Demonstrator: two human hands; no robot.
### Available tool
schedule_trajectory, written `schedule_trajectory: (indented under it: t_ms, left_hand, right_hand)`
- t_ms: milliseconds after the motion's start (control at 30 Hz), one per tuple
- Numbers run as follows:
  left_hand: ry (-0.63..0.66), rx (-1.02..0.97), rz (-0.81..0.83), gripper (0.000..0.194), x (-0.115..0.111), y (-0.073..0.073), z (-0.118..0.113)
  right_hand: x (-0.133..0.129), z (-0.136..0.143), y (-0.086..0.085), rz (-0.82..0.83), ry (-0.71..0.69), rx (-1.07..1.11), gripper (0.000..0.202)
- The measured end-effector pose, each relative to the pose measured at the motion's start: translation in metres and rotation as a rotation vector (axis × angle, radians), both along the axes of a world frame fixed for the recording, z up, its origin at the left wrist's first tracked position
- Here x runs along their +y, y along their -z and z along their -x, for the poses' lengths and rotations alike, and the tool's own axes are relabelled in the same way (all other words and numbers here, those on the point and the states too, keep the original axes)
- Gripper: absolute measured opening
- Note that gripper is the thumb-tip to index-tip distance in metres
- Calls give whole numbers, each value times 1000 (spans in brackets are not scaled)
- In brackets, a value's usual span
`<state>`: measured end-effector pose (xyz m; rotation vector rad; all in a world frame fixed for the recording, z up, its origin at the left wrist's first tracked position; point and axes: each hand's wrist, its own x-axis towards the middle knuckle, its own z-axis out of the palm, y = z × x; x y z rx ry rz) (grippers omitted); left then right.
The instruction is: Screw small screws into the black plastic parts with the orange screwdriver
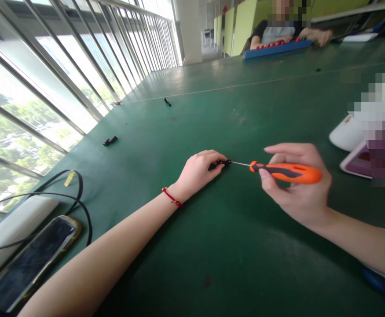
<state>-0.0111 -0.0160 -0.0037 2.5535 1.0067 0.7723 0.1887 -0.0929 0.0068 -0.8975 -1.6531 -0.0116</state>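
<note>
Pinched between the thumb and fingers of my left hand (201, 169) is a small black part (224, 162), held low over the green table. Its exact kind is too small to make out. My right hand (302, 189) is closed round a screwdriver (291, 172) with an orange and dark grey handle. The thin metal shaft points left, and its tip meets the right end of the black part. My right index finger is raised off the handle, while the thumb presses against it. A red cord bracelet (172, 197) circles my left wrist.
Two small black pieces (110, 141) (167, 102) lie on the green table (192, 264). At left are a phone (35, 259), a white power strip (17, 229) and a black cable (88, 215). Railings border the left side. Across the table, a person sits behind a blue tray (278, 49).
</note>
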Motion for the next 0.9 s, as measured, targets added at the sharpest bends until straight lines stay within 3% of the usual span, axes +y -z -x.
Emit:
schedule_trajectory:
  t_ms: [167, 367, 433, 600, 800, 900]
  left_hand:
    - [-2, 1, 1, 19, 0, 0, 0]
    - [2, 1, -2, 19, 0, -1, 0]
    - [-3, -2, -2, 19, 0, -1, 0]
    - [0, -4, 0, 19, 0, -1, 0]
    - [-6, 2, -5, 19, 0, -1, 0]
    - [1, 2, 2, 20, 0, -1, 0]
  right_hand:
    - [6, -2, 3, 14, -34, 125, 64]
    - [-5, -1, -4, 100, 67, -97, 22]
    - [-8, 0, -6, 106, 64, -111, 17]
    - [-5, 0, -3, 69, 17, -112, 28]
    - [5, -1, 2, -51, -25, 160, 60]
    - [3, -1, -1, 33, -16, 109, 50]
